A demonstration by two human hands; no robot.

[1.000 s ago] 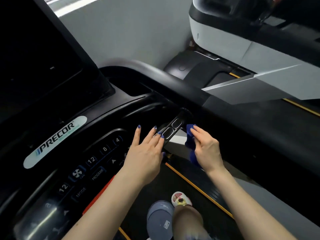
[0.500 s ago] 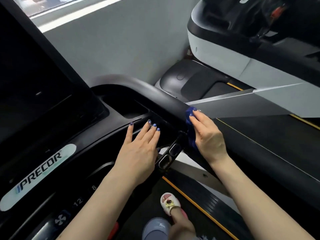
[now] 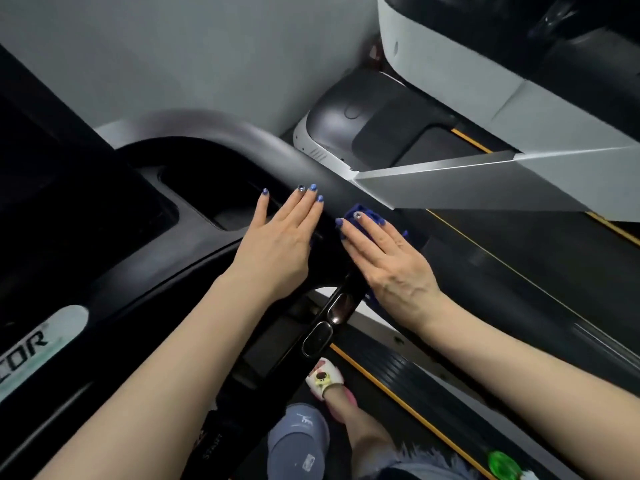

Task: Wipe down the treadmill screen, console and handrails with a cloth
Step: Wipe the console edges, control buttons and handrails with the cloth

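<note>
While flat on the black console [image 3: 194, 237], left hand [image 3: 277, 244] fingers straight, gripping nothing. Further right, right hand [image 3: 388, 258] also flat, pressing blue cloth [image 3: 363, 213] onto the dark handrail [image 3: 332, 188].

matt black plastic handrail [image 3: 263, 150]; soft blue cloth [image 3: 363, 213]; glossy black sensor pads [image 3: 341, 306].

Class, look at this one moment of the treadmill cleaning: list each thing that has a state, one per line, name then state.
left hand: open, flat on the console, holding nothing
right hand: fingers straight, pressing the cloth onto the handrail
blue cloth: bunched under the right hand, against the handrail
handrail: being wiped
console: left palm resting on it
</note>
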